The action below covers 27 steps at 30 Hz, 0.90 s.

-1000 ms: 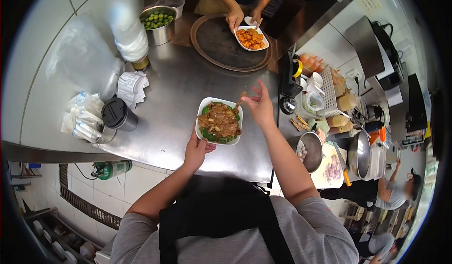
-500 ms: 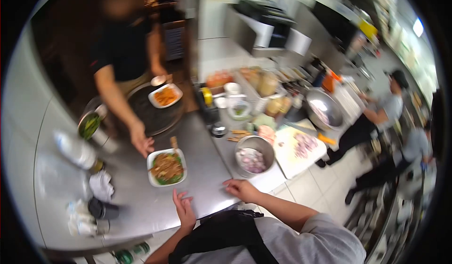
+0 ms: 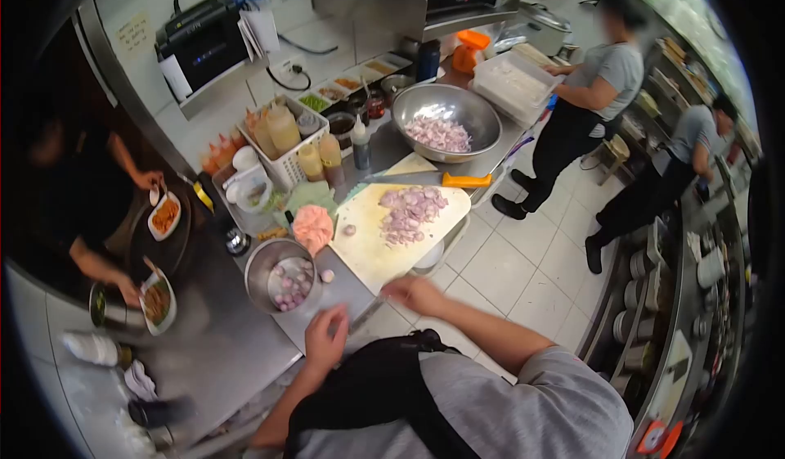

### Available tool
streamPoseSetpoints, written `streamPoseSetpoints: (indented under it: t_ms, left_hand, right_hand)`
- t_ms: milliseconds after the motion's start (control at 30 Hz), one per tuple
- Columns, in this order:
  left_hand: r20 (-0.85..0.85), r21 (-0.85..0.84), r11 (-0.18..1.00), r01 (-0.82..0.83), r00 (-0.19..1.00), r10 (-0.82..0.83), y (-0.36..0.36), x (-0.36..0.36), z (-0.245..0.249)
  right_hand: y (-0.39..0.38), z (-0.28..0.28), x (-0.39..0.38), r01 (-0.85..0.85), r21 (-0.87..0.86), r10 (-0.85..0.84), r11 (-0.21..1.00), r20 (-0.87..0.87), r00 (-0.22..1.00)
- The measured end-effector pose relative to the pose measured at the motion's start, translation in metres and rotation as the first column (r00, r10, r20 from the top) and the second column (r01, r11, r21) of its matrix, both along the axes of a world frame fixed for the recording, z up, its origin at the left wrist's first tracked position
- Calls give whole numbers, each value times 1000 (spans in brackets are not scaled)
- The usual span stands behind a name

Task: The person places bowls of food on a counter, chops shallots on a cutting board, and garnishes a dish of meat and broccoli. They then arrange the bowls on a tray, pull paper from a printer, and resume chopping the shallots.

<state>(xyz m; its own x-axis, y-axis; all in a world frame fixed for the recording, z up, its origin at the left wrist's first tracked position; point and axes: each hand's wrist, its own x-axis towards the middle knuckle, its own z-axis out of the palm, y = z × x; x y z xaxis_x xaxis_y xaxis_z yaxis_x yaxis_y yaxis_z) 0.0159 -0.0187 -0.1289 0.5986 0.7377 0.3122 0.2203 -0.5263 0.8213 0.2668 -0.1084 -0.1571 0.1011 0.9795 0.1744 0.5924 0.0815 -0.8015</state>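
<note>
My left hand point(image 3: 327, 334) is raised over the counter's front edge, just below a steel pot point(image 3: 283, 277) holding several shallots. Its fingers are loosely bent and apart, with nothing in them. My right hand point(image 3: 414, 295) hovers near the lower corner of a white cutting board point(image 3: 368, 250), fingers curled; whether they hold anything is hidden. Sliced shallots point(image 3: 411, 212) lie on the board. A knife with an orange handle point(image 3: 466, 181) rests along the board's far edge. Beyond it, a large steel bowl point(image 3: 446, 123) holds more sliced shallots. One loose shallot point(image 3: 328, 276) sits beside the pot.
Across the counter point(image 3: 217, 336), a person point(image 3: 82, 189) touches a white dish point(image 3: 158, 303) and holds another dish point(image 3: 164, 216). A basket of bottles point(image 3: 286, 160) stands behind the board. Two co-workers stand at right. A pink cloth point(image 3: 312, 228) lies beside the pot.
The view has swung right toward the board and bowl. The person across the counter now has a hand on the nearer dish, where it was reaching before.
</note>
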Motion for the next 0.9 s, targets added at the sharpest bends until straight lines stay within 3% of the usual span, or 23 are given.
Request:
streamPoseSetpoints:
  t_ms: [33,67,133,167,200,267,300,367,500,567,667,700,767,833,900]
  left_hand:
    - [-23,27,1000,10,1000,-9,2,27,5]
    - [-25,-26,1000,-11,1000,10,5,52,4]
    - [-30,70,995,-76,996,78,24,98,0]
    - [-21,89,988,-123,992,125,36,117,-7]
    - [-34,139,972,-189,980,195,49,135,-15]
    - [25,292,915,-278,959,284,80,163,-34]
    - [10,284,912,-296,952,306,89,171,-42]
    - [-93,358,869,-340,913,396,99,179,-52]
    - [-273,173,941,-290,904,329,84,171,-54]
    - [-131,24,924,-381,915,381,60,168,-43]
    - [-62,-32,929,-369,928,367,40,152,-57]
    - [-72,-40,927,-374,926,371,35,149,-59]
    - [-85,-30,941,-337,939,334,27,143,-58]
    - [-20,7,944,-330,944,330,27,144,-58]
    - [47,47,947,-318,948,316,29,145,-58]
  right_hand:
    - [1,3,37,96,88,-100,991,40,994]
    - [3,26,68,240,56,-244,969,69,967]
    - [24,7,162,360,214,-411,908,294,863]
    - [36,16,200,436,125,-447,891,404,798]
    - [42,11,233,387,214,-441,897,501,745]
    - [56,0,281,357,62,-269,932,778,567]
    - [61,1,288,336,47,-247,941,774,583]
    - [69,11,299,310,-264,34,913,809,587]
    - [72,22,309,171,-347,145,922,719,679]
    - [54,39,299,107,-278,136,955,726,674]
    - [20,62,262,84,-330,38,940,348,937]
    - [5,56,250,69,-332,16,941,246,969]
    - [-17,86,206,55,-691,-24,721,54,998]
    - [-37,82,173,-79,-729,-13,679,-119,993]
    - [-55,50,155,-185,-650,51,738,-220,974]
